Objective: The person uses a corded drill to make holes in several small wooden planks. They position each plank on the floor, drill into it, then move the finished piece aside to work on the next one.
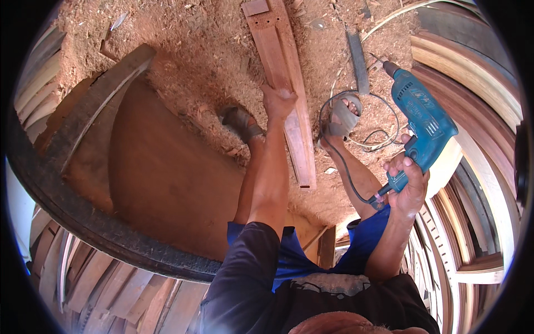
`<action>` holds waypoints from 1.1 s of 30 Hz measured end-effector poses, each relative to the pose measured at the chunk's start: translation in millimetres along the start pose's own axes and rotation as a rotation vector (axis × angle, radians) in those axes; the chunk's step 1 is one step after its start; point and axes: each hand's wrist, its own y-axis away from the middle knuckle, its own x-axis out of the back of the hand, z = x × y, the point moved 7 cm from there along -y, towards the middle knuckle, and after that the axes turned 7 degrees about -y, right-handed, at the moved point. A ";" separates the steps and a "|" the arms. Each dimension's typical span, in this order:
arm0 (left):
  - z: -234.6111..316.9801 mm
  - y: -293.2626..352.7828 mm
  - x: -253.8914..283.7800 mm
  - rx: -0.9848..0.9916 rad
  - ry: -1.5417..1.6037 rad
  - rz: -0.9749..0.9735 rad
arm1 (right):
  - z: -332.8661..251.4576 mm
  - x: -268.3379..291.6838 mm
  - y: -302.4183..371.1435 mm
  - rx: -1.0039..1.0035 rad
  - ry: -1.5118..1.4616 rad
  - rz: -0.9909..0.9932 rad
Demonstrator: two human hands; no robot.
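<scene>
A teal corded power drill is in my right hand, with the fingers wrapped round its handle. It is raised at the right, and its thin bit points up and to the left, apart from the wood. My left hand grips a long reddish wooden beam near its middle. The beam lies lengthwise between my feet, with a few small dark holes near its far end and a dark slot at its near end. The black power cord runs from the drill handle and loops beside my right foot.
Sawdust and shavings cover the ground. A large brown board with a dark curved edge stands at my left. Stacked planks fill the lower left; wooden frames line the right. A dark flat strip lies beyond my right foot.
</scene>
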 end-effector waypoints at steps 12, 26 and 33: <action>-15.3 5.8 -20.4 -0.189 0.530 -0.149 | 10.8 -9.6 4.6 -0.094 -0.133 0.027; 140.0 139.9 234.8 -0.195 0.634 -0.125 | 6.5 0.5 -0.6 -0.013 0.012 -0.074; 310.5 239.5 409.2 -0.561 0.487 -0.042 | -49.8 -4.1 76.4 0.048 0.080 -0.143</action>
